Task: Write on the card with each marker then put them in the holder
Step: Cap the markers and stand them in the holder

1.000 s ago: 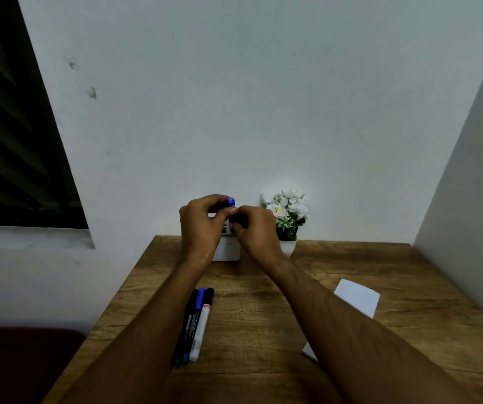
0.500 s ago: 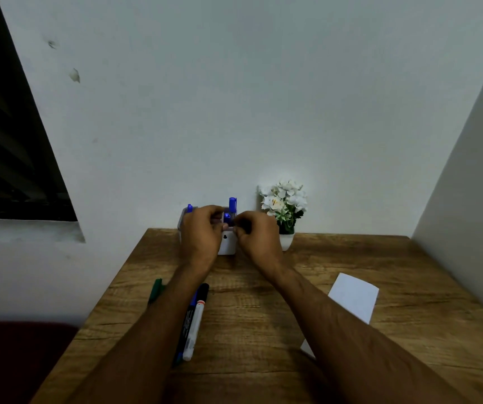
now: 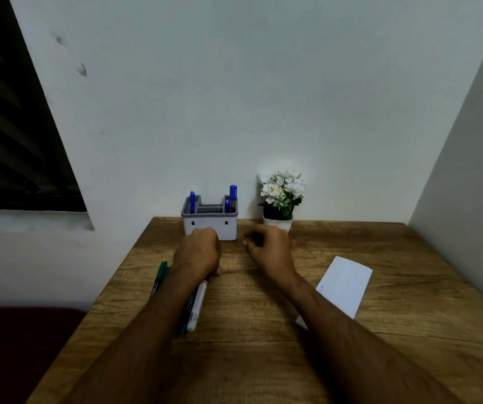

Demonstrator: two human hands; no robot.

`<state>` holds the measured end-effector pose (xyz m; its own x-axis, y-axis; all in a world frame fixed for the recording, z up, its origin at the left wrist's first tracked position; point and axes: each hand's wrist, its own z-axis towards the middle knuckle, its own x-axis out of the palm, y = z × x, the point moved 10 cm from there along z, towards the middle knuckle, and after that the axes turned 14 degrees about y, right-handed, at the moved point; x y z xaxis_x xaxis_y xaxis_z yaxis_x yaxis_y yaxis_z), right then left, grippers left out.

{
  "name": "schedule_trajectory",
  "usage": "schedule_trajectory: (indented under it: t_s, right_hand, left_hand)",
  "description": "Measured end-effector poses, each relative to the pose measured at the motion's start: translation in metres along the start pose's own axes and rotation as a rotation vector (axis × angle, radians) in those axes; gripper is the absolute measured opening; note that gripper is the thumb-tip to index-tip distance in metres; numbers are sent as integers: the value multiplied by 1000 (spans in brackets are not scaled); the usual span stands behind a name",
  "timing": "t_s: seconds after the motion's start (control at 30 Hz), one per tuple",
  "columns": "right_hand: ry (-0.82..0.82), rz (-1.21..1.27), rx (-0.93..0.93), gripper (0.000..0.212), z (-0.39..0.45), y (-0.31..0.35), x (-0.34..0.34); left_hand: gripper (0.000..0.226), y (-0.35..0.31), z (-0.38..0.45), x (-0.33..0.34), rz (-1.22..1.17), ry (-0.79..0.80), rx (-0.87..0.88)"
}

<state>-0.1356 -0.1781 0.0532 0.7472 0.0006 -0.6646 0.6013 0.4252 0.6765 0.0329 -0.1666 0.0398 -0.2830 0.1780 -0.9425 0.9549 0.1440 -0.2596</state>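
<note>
Markers [image 3: 197, 306] lie on the table [image 3: 234, 339] just under the left hand [image 3: 199, 252], long axes toward the holder [image 3: 228, 228], so it's nearer vs. the loosely curled, empty right hand [image 3: 269, 249]; can't tell left's grip.

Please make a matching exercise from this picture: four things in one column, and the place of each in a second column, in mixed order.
1 holder
2 card
3 plant
4 green marker

a lies flat on the table, right side
b lies on the left side
c stands at the wall, blue markers inside
d stands right of the holder, white flowers

Pairs: 1-c, 2-a, 3-d, 4-b
</note>
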Motion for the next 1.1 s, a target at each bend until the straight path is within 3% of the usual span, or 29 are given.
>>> schedule_trajectory:
  t_s: [0.07, 0.27, 0.43, 0.63, 0.73, 0.87, 0.97, 1.1]
  right_hand:
    - [23, 15, 6, 21, -5, -1, 1]
    - [26, 26, 0, 21, -17, -1, -2]
    - [18, 50, 15, 18, -23, -9, -8]
    - [105, 252, 88, 7, -26, -27, -3]
    - [219, 435, 140, 26, -30, -30, 5]
    - [317, 497, 194, 44, -41, -33, 8]
    - [355, 629, 272, 36, -50, -38, 10]
    - [332, 507, 295, 21, -52, -42, -1]
  left_hand:
    - [50, -2, -3, 4, 75, 6, -14]
    - [24, -9, -10, 9, 111, -55, 0]
    - [16, -17, -13, 6, 15, -82, -11]
    - [19, -24, -7, 10, -402, 50, 2]
    - [15, -31, -9, 7, -747, 56, 49]
    - [17, -35, -13, 2, -1068, -53, 73]
    - [13, -43, -14, 12, -1290, -42, 88]
    - [4, -55, -19, 30, -1469, 14, 17]
